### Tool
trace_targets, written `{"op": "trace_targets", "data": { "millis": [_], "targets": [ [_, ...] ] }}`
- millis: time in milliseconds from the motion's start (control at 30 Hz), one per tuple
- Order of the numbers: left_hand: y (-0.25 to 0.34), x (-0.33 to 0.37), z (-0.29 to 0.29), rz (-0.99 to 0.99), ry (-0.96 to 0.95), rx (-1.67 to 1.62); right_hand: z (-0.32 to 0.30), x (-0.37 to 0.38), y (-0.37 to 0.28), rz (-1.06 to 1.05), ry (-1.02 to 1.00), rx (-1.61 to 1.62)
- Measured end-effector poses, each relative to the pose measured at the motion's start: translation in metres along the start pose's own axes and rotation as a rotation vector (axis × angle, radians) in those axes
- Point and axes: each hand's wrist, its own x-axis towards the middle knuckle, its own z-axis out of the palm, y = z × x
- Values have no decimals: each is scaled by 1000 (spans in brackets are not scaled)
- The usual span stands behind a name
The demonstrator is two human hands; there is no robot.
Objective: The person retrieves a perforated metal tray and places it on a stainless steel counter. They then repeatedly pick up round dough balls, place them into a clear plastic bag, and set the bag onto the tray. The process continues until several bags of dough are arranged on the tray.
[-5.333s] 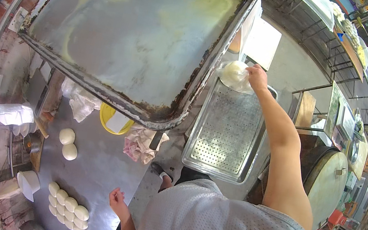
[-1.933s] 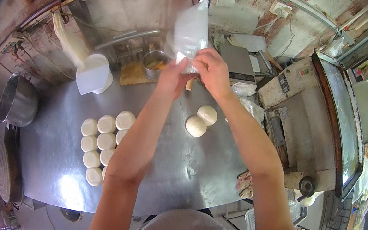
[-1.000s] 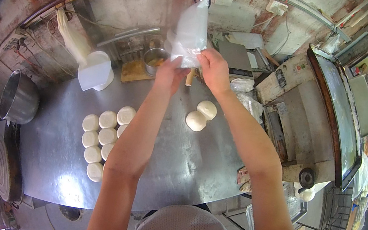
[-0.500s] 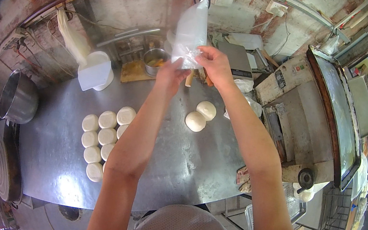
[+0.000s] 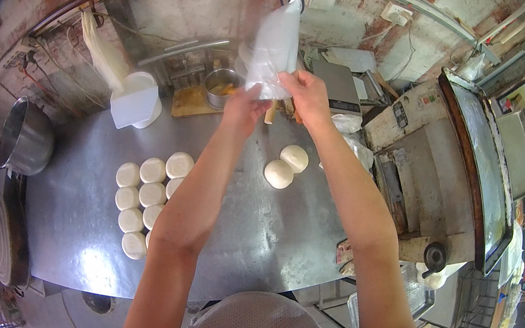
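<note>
Clear plastic bags [image 5: 277,45] hang in a bunch against the wall at the far side of the table. At their lower edge my left hand [image 5: 245,107] pinches the plastic between thumb and fingers. Just right of it, my right hand [image 5: 307,95] grips the same lower edge. Two round white buns [image 5: 279,174] touch each other on the metal table below my hands. Left of my left forearm, flat round pieces of dough [image 5: 152,194] sit in close rows, partly hidden by that arm.
A steel pot [image 5: 27,137] stands at the table's left edge, near a white tub [image 5: 141,102]. A small pan [image 5: 221,84] rests on a wooden board [image 5: 190,105] at the back. Right of the table [image 5: 262,247] are a scale [image 5: 336,82] and a large metal appliance [image 5: 430,157].
Both hands stay at the bags' lower edge, with my right fingers shifted slightly along the plastic. The buns and dough pieces have not moved.
</note>
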Motion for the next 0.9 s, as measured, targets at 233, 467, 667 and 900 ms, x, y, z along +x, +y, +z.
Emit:
{"op": "trace_targets", "data": {
  "millis": [233,467,667,900],
  "targets": [
    [-1,3,-5,-2,16,31,5,4,26,-69,25,49],
    [-2,1,-7,1,23,55,9,4,38,-80,87,122],
    [-5,2,-3,-12,29,27,15,-1,36,-19,171,406],
    [-10,-1,2,-17,11,5,13,4,61,-57,87,422]
  ]
}}
